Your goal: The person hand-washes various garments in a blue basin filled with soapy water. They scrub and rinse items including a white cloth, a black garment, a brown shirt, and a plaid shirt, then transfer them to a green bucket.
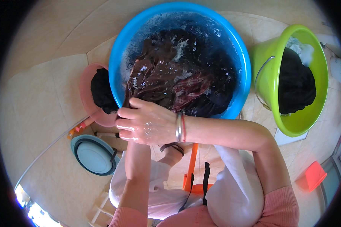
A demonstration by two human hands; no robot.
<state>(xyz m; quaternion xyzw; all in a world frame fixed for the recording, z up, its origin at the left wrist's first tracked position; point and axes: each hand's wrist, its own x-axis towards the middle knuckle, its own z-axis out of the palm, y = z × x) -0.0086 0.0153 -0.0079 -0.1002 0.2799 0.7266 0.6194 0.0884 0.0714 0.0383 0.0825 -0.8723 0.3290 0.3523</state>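
A wet brown garment (151, 75) lies partly in the water of a large blue basin (247, 72). Its near left corner is drawn up over the basin's rim, where my right hand (147, 122) has its fingers curled round it. That hand is wet and reaches across from the right, with bangles (179, 128) at the wrist. Beneath it, my left forearm (137, 166) comes up from below; the left hand itself is hidden behind the right. Dark cloth (218, 56) and a reddish striped piece (193, 89) soak beside the brown garment in sudsy water.
A green bucket (267, 72) at the right holds black and white cloth. To the left stand a pink basin (86, 85) with black cloth and a grey-blue collapsible basin (94, 155). A thin hose (45, 146) crosses the tiles; an orange item (311, 176) stands at lower right.
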